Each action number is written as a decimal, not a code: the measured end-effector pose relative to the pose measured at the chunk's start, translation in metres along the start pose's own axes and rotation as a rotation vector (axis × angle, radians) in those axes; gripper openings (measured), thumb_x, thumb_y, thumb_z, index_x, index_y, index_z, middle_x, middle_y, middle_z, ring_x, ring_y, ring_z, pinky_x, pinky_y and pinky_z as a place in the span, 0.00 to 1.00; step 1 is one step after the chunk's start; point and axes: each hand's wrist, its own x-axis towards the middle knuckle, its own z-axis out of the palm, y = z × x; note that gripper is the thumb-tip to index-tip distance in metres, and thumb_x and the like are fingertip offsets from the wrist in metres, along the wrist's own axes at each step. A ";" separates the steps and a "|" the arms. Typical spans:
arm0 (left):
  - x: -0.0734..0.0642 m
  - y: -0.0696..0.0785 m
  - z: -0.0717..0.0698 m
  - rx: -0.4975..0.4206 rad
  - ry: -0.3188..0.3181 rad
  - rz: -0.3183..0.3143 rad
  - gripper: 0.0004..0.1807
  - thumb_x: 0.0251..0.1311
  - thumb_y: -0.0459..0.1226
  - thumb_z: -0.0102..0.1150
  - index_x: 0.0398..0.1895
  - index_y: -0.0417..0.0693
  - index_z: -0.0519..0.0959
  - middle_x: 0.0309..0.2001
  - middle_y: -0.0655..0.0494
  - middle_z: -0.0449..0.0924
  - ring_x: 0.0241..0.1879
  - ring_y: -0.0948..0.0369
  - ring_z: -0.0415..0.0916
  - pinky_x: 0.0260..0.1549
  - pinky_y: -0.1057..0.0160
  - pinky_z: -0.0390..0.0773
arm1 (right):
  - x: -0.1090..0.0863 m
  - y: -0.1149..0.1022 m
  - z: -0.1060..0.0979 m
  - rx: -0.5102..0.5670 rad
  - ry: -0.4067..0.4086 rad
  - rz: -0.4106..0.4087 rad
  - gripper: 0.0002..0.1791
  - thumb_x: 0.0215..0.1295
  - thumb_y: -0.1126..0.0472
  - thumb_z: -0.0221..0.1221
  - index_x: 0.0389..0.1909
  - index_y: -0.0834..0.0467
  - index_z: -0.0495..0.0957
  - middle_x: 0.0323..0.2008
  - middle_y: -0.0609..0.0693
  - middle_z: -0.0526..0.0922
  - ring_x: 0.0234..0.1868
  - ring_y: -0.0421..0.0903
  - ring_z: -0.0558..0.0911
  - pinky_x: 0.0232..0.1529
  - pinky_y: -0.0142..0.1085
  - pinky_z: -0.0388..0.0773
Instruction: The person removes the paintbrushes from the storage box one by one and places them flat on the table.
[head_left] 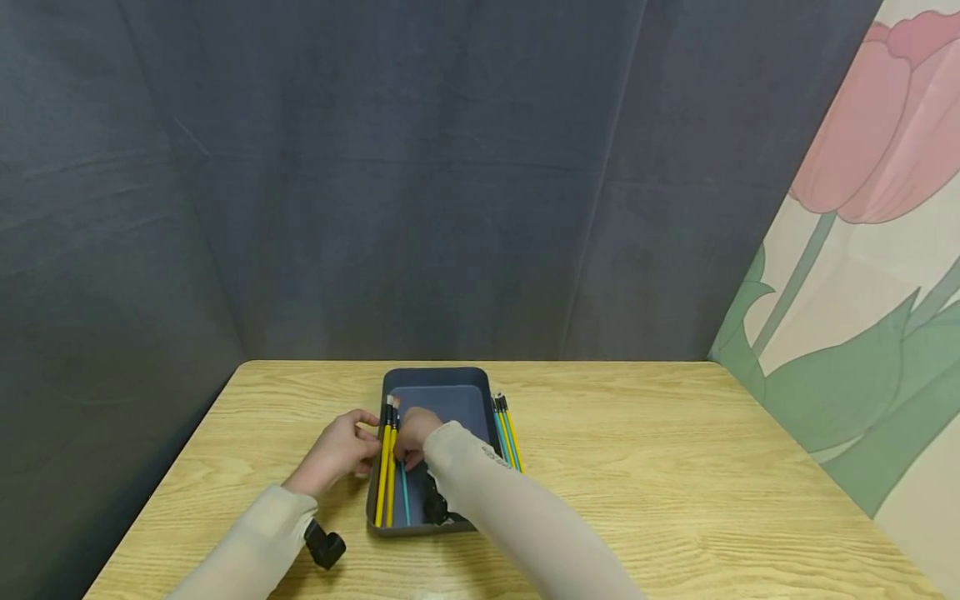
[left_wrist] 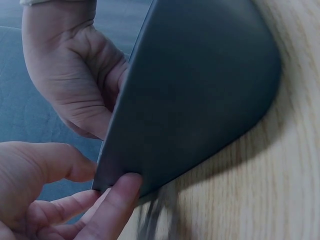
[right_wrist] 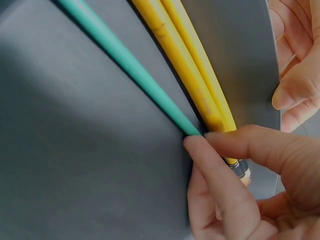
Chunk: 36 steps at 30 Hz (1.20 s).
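A dark grey tray (head_left: 435,377) lies on the table. Two yellow paintbrushes (head_left: 384,475) rest side by side along its left wall, pale tips at the far end. My right hand (head_left: 417,435) reaches into the tray and pinches a teal paintbrush (right_wrist: 125,65) between thumb and fingertips, beside the yellow pair. The teal brush's far end is hidden behind the hand. My left hand (head_left: 343,450) is at the tray's left side. In the left wrist view, its thumb and fingertips (left_wrist: 127,186) pinch the tray's rim.
More teal and yellow paintbrushes (head_left: 507,429) lie along the tray's right side, partly hidden by the right sleeve (head_left: 517,508). The wooden table (head_left: 675,467) extends to both sides. Behind it hangs a dark curtain (head_left: 420,183); a wall with a painted tulip (head_left: 862,125) stands at right.
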 end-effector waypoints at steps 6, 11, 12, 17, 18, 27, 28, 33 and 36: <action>0.000 -0.001 0.000 -0.008 0.003 0.002 0.22 0.56 0.24 0.53 0.56 0.30 0.67 0.38 0.39 0.78 0.28 0.57 0.77 0.25 0.58 0.81 | 0.000 0.000 0.000 0.010 -0.009 -0.003 0.08 0.49 0.78 0.63 0.19 0.67 0.75 0.18 0.57 0.78 0.25 0.53 0.86 0.23 0.35 0.83; 0.001 -0.003 0.000 -0.002 0.008 -0.001 0.23 0.56 0.24 0.53 0.56 0.31 0.67 0.37 0.39 0.78 0.28 0.57 0.77 0.25 0.58 0.82 | -0.001 0.002 0.000 0.015 -0.009 -0.009 0.08 0.49 0.78 0.64 0.19 0.67 0.75 0.17 0.57 0.78 0.25 0.53 0.86 0.23 0.35 0.82; 0.001 -0.003 0.000 0.000 0.009 -0.003 0.23 0.56 0.24 0.53 0.57 0.31 0.67 0.37 0.39 0.78 0.29 0.57 0.77 0.25 0.58 0.82 | -0.001 0.002 -0.001 0.021 -0.012 -0.009 0.07 0.48 0.78 0.63 0.19 0.67 0.75 0.16 0.57 0.78 0.25 0.52 0.86 0.23 0.35 0.83; 0.001 -0.004 0.002 -0.003 0.013 -0.012 0.23 0.56 0.24 0.53 0.57 0.31 0.67 0.37 0.40 0.78 0.28 0.57 0.78 0.25 0.58 0.81 | -0.004 0.006 -0.005 0.090 -0.044 -0.003 0.05 0.48 0.78 0.62 0.20 0.69 0.77 0.15 0.55 0.77 0.19 0.48 0.83 0.26 0.35 0.83; 0.001 -0.004 0.002 -0.005 0.013 -0.012 0.23 0.56 0.24 0.53 0.57 0.31 0.67 0.37 0.40 0.78 0.28 0.57 0.77 0.25 0.58 0.81 | -0.005 0.007 -0.007 0.106 -0.053 -0.001 0.05 0.48 0.78 0.62 0.19 0.69 0.77 0.15 0.55 0.77 0.18 0.46 0.82 0.27 0.35 0.84; 0.002 -0.004 0.003 -0.012 0.010 -0.011 0.23 0.56 0.25 0.55 0.57 0.31 0.67 0.38 0.39 0.78 0.29 0.57 0.79 0.26 0.56 0.82 | -0.006 0.016 -0.026 0.358 -0.197 -0.027 0.02 0.50 0.79 0.59 0.25 0.71 0.76 0.20 0.53 0.76 0.21 0.43 0.78 0.34 0.35 0.84; 0.002 -0.004 0.003 -0.013 0.010 -0.010 0.23 0.56 0.25 0.55 0.57 0.31 0.67 0.38 0.39 0.78 0.29 0.57 0.79 0.26 0.56 0.82 | -0.005 0.017 -0.029 0.389 -0.224 -0.033 0.02 0.51 0.79 0.58 0.27 0.72 0.77 0.22 0.54 0.77 0.22 0.43 0.79 0.34 0.34 0.84; 0.001 -0.003 0.003 -0.019 0.014 -0.012 0.23 0.56 0.24 0.54 0.57 0.31 0.67 0.37 0.40 0.78 0.29 0.56 0.78 0.26 0.57 0.82 | -0.005 0.017 -0.042 0.476 -0.264 -0.045 0.12 0.56 0.77 0.58 0.42 0.75 0.80 0.30 0.57 0.80 0.27 0.44 0.81 0.38 0.35 0.84; 0.001 -0.002 0.003 -0.016 0.019 -0.017 0.23 0.56 0.24 0.54 0.57 0.31 0.67 0.37 0.41 0.78 0.29 0.56 0.78 0.25 0.58 0.82 | -0.007 0.017 -0.048 0.495 -0.279 -0.060 0.15 0.56 0.76 0.58 0.46 0.73 0.78 0.34 0.57 0.81 0.28 0.44 0.83 0.40 0.35 0.84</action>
